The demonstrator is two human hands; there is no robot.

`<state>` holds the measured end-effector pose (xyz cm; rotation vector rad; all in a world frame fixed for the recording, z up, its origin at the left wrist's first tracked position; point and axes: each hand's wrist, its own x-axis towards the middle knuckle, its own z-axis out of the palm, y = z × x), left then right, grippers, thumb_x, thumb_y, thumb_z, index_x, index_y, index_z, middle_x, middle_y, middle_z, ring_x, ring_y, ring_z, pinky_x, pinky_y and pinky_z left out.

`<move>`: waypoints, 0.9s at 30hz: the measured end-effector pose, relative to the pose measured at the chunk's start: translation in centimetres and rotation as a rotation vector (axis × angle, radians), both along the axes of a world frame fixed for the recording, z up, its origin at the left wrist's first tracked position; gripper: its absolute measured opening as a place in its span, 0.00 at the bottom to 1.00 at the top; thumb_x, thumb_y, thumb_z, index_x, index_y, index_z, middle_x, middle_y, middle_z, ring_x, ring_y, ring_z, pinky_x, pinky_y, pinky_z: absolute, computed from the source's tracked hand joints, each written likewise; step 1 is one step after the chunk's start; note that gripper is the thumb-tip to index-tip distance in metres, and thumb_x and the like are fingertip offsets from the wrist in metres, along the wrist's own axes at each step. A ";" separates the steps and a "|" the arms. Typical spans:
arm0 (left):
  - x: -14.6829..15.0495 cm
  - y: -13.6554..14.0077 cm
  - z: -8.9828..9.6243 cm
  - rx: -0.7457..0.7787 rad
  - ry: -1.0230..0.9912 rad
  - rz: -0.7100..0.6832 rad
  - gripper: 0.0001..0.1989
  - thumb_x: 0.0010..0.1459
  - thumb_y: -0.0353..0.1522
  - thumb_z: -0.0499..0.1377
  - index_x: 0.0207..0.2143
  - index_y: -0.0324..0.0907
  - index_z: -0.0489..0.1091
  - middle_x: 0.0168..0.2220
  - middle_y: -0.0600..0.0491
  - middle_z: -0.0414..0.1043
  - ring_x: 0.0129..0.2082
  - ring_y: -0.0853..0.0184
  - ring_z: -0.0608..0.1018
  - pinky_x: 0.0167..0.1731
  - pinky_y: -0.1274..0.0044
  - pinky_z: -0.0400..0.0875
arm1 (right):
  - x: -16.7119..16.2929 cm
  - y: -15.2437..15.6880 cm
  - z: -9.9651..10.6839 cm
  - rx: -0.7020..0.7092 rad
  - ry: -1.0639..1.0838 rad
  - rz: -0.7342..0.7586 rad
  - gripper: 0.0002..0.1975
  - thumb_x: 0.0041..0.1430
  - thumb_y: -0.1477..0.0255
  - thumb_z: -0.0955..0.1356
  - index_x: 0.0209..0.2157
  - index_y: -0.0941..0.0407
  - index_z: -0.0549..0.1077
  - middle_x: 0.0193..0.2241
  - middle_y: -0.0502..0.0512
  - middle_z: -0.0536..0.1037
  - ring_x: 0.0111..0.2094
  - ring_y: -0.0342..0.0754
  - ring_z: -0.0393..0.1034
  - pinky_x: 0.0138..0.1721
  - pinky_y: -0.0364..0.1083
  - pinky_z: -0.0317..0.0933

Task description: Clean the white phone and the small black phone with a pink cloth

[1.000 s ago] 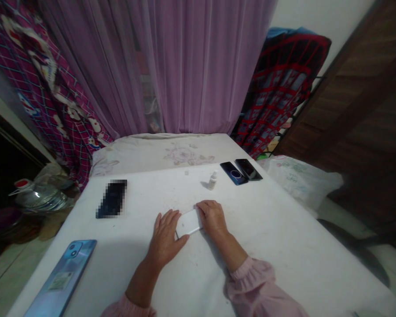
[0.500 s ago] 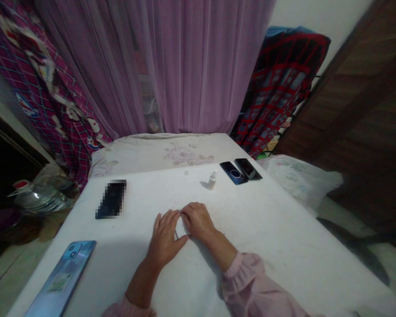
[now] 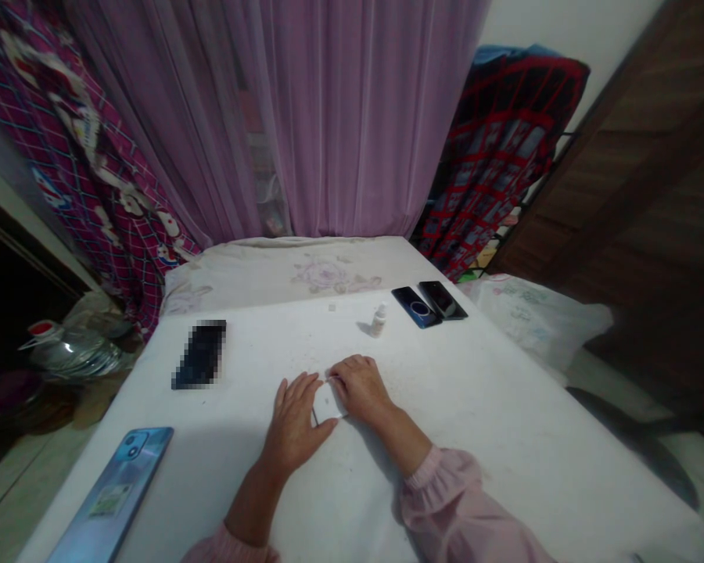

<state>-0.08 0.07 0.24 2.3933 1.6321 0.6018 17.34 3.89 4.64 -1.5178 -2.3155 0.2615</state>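
Observation:
A small flat white square piece [image 3: 328, 401] with a dark left edge and a faint grey mark lies on the white table, between my hands. Around its left side is my left hand [image 3: 296, 422], with fingertips at the top corner and the thumb at the bottom edge. My right hand [image 3: 360, 389] is closed, its fingers bunched over the upper right part of the piece. What those fingertips pinch is too small to make out. Beyond the hands stands a small white bottle [image 3: 378, 321], upright.
Two dark phones [image 3: 416, 307] lie side by side at the table's far right. On the left are a pixelated dark device [image 3: 200, 356] and a blue phone [image 3: 114, 496], back up. A tiny pale square [image 3: 332, 307] lies near the back. Purple curtains [image 3: 352, 117] hang behind the table.
My right hand has slid a little to the right along the top of the white piece, uncovering more of its surface. My left hand has stayed nearly still.

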 end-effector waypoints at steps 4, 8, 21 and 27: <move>-0.1 0.0 0.0 -0.010 -0.003 -0.009 0.28 0.54 0.36 0.62 0.57 0.45 0.63 0.61 0.46 0.66 0.64 0.53 0.64 0.65 0.54 0.47 | 1.5 0.1 -0.3 0.013 0.020 -0.085 0.06 0.63 0.73 0.66 0.38 0.53 0.77 0.37 0.54 0.80 0.43 0.51 0.68 0.45 0.49 0.52; 0.0 0.0 0.0 -0.015 0.004 -0.004 0.28 0.53 0.36 0.62 0.57 0.45 0.64 0.61 0.45 0.66 0.64 0.53 0.64 0.65 0.54 0.47 | 2.7 0.3 -0.8 0.017 0.016 -0.160 0.07 0.63 0.73 0.66 0.38 0.53 0.77 0.38 0.55 0.80 0.43 0.51 0.68 0.43 0.48 0.53; 0.0 0.0 -0.7 0.052 -0.001 0.011 0.26 0.54 0.37 0.62 0.55 0.44 0.64 0.60 0.44 0.67 0.62 0.53 0.66 0.64 0.54 0.50 | 1.7 -2.3 -2.5 0.147 0.132 -0.007 0.08 0.59 0.79 0.68 0.36 0.55 0.79 0.38 0.56 0.79 0.40 0.49 0.68 0.44 0.47 0.60; -0.2 0.0 -0.6 0.039 0.006 -0.011 0.27 0.55 0.38 0.61 0.57 0.45 0.64 0.61 0.46 0.66 0.63 0.53 0.65 0.64 0.54 0.51 | 2.2 -4.0 -2.5 0.142 0.134 0.032 0.07 0.60 0.77 0.68 0.36 0.53 0.79 0.35 0.54 0.78 0.38 0.48 0.68 0.42 0.46 0.59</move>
